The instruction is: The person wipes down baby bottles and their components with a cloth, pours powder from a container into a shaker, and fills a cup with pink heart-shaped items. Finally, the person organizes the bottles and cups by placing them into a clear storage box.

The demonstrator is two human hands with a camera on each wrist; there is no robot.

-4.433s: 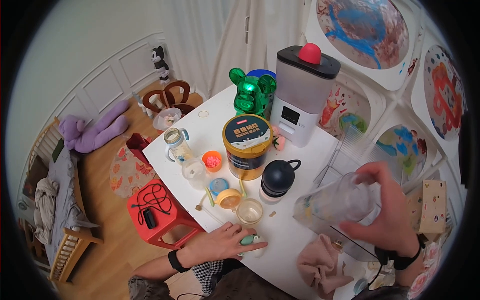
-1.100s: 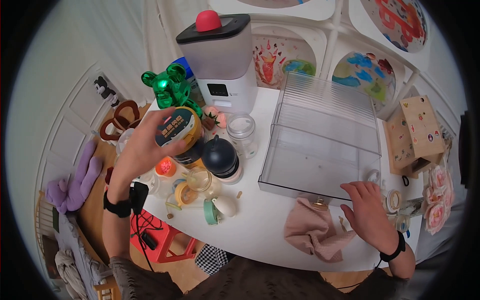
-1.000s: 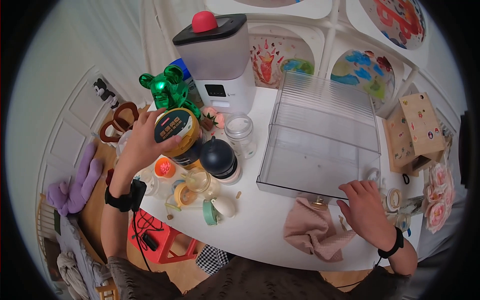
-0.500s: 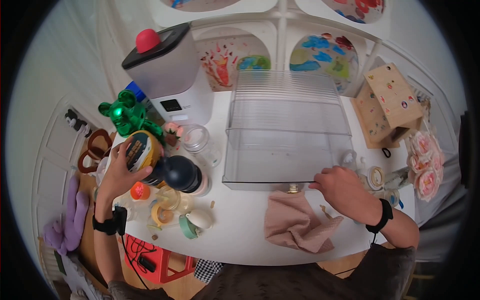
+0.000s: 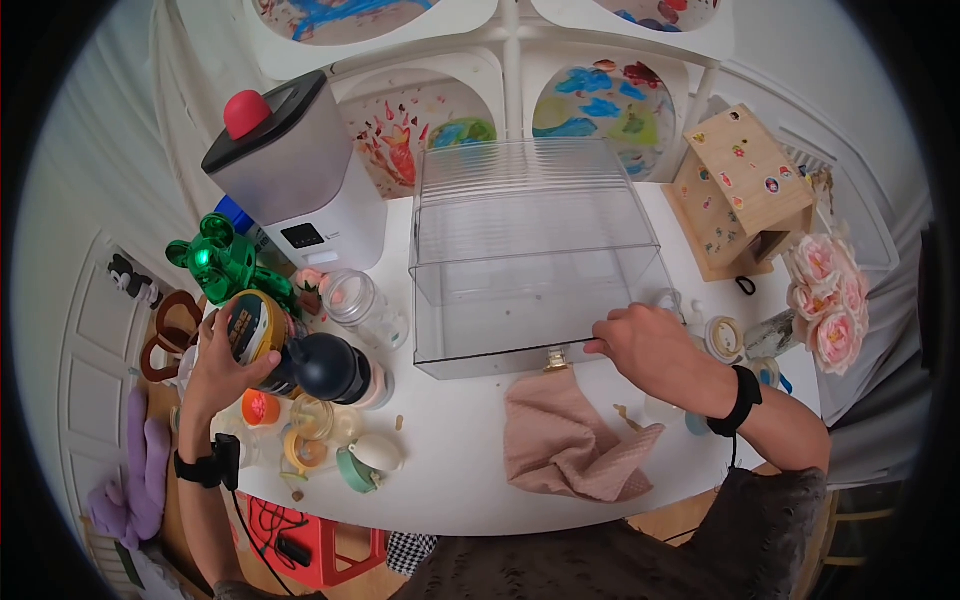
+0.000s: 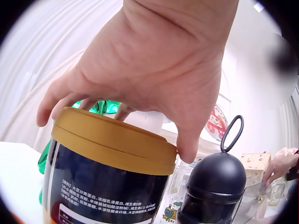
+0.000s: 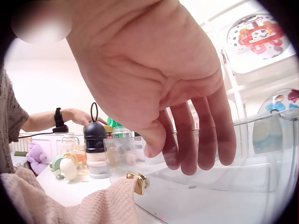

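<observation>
My left hand (image 5: 219,369) grips the gold-lidded tub (image 5: 257,330) from above, its fingers and thumb spread round the lid (image 6: 112,142). Beside that tub stands a dark round-topped bottle (image 5: 328,368) with a loop, upright in the left wrist view. My right hand (image 5: 657,356) holds the front wall of a clear box (image 5: 520,310); in the right wrist view the thumb lies on the outer side and the fingers (image 7: 188,154) hang inside. A gold clasp (image 5: 555,360) sits on the box front, touching a pink cloth (image 5: 572,435).
A dispenser (image 5: 318,180) with a red dome, a green bear figure (image 5: 222,262) and a clear jar (image 5: 365,305) stand at the left back. Nearer are an orange cup (image 5: 260,407) and a green-and-white item (image 5: 368,460). Right: a wooden house (image 5: 745,185), pink flowers (image 5: 832,300).
The clear jar once in my right hand now stands by the dispenser. My left hand has gone from the small green item to the tub; my right has closed on the box's front wall.
</observation>
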